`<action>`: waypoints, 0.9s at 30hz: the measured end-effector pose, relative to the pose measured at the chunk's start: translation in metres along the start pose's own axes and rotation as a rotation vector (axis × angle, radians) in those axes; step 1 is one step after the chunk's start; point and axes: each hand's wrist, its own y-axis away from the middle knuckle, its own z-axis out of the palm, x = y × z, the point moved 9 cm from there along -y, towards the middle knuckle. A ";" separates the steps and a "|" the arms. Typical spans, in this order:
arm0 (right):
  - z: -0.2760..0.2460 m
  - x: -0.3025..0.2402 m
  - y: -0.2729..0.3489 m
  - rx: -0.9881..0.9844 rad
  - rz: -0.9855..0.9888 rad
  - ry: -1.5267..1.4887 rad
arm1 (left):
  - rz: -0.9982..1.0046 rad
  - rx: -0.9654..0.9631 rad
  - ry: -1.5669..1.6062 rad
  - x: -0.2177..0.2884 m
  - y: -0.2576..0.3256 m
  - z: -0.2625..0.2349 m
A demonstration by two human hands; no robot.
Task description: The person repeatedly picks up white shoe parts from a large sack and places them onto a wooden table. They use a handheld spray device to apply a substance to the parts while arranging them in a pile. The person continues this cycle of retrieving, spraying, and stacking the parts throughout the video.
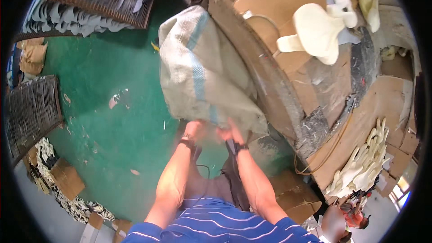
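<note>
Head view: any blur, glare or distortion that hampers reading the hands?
Head view: both hands, left hand and right hand, are motion-smeared at the woven sack; fisheye bends the cardboard-covered bench; bright daylight, no strong glare; black rim vignette.

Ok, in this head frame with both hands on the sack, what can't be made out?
- Sack contents: hidden by its woven cloth.
- Left hand and right hand: motion-blurred at the sack's lower edge, so the exact grip of the fingers is unclear.
- Person at lower right: cut off by the picture's rim.
- Pale pieces on the racks, top left: too small and bent by the fisheye to identify.
</note>
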 end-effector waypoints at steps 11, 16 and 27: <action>0.257 -0.259 0.127 -0.221 -0.862 0.292 | 0.778 0.248 -0.545 0.319 -0.012 0.003; 0.285 -0.268 0.129 -0.282 -0.961 0.426 | 1.482 0.319 -0.382 0.495 0.140 0.044; 0.353 -0.279 0.161 -0.604 -0.952 0.370 | 1.436 0.187 -1.278 0.355 0.028 0.145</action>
